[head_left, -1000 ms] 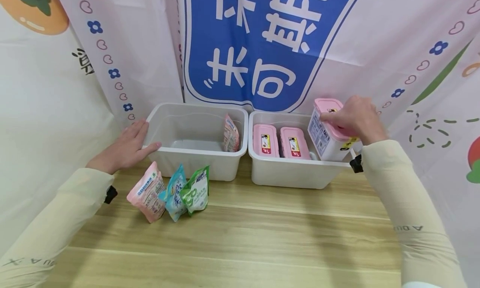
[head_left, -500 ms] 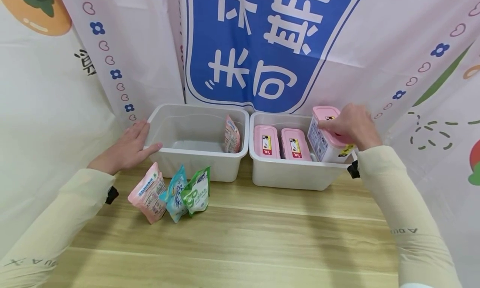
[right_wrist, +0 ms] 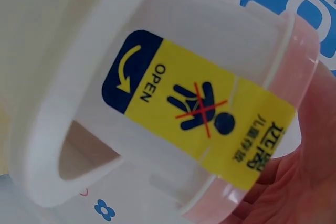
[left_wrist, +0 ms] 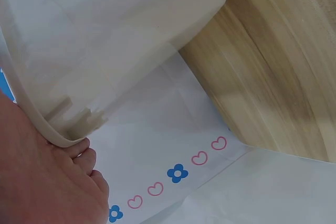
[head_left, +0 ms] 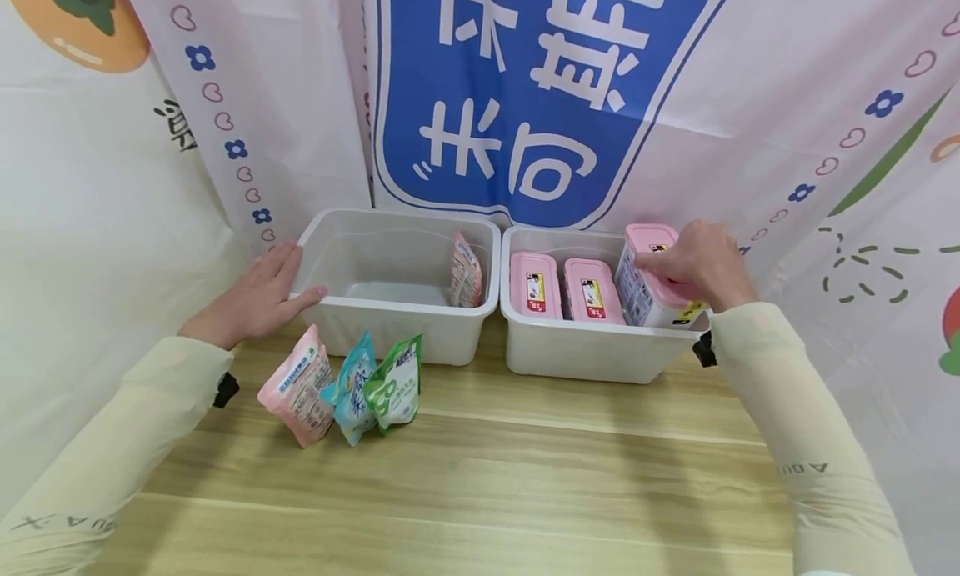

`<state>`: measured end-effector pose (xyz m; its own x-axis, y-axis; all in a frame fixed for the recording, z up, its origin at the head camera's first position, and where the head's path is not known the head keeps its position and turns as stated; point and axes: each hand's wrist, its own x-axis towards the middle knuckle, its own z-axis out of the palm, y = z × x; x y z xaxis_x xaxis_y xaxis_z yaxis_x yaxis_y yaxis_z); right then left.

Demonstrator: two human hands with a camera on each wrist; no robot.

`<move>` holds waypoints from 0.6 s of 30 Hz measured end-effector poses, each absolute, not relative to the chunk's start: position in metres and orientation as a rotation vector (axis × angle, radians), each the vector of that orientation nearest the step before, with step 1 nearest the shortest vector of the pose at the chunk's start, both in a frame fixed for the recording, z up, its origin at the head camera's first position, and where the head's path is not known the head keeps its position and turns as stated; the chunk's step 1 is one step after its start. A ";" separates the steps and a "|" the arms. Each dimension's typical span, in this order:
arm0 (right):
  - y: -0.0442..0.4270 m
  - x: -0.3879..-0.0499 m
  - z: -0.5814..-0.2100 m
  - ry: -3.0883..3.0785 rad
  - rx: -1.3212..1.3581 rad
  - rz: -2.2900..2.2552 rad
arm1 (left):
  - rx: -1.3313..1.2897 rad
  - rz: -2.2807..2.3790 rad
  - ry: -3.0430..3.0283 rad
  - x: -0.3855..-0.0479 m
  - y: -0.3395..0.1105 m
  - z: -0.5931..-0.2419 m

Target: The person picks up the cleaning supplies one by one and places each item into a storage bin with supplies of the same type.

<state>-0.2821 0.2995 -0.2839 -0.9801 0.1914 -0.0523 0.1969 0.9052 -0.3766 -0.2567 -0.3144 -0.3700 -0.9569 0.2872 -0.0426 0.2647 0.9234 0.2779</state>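
Pink-lidded box grasped by right hand: thumb at the lid's left edge, other fingers on its opposite side, mostly hidden. Box sits partly inside the right end of the right bin, lid above those of two matching boxes; base hidden. Narrow gap to nearest box; contact with bin rim unclear. Box is smooth white plastic, rounded corners, yellow "OPEN" label. Left hand rests, fingers extended, against the rim of the left bin, pale rigid plastic. Bins adjoin end to end. Left bin: pink packet at right end, floor visible leftward. In front, three creased pouches on wood-grain table.
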 end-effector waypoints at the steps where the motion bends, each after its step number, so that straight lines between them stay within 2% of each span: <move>1: 0.300 -0.282 -0.285 3.055 0.305 -0.606 | 0.430 0.417 2.999 -0.257 -0.314 -0.370; 18: 0.299 -0.285 -0.307 3.073 0.339 -0.479 | 0.420 0.418 2.999 -0.255 -0.312 -0.369</move>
<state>-0.2847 0.2995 -0.3073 -0.9765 0.2107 -0.0464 0.2148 0.9297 -0.2992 -0.2553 -0.3122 -0.3687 -0.9588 0.2805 -0.0451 0.2575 0.9250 0.2795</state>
